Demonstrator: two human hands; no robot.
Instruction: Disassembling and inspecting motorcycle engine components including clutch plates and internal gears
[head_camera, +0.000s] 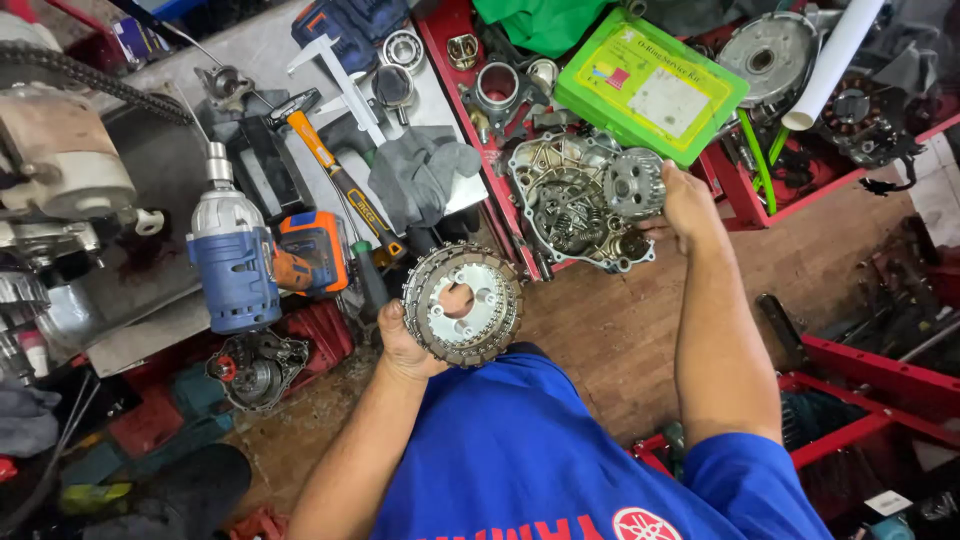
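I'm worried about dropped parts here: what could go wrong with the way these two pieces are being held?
The left hand holds the round clutch pack by its edge only, so the stacked plates might slip apart. The right hand reaches out to the ribbed hub over the open engine cover; if dropped, it could strike the gears there.

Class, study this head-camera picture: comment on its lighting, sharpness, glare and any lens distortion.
Head view: even, bright overhead light with soft shadows; the round toothed metal clutch pack in the left hand is sharp, as is the grey ribbed metal hub at the right hand; slight glare on the green plastic lidded box; wide-angle bending curves the red tray edges near the borders; dark corners lose detail.
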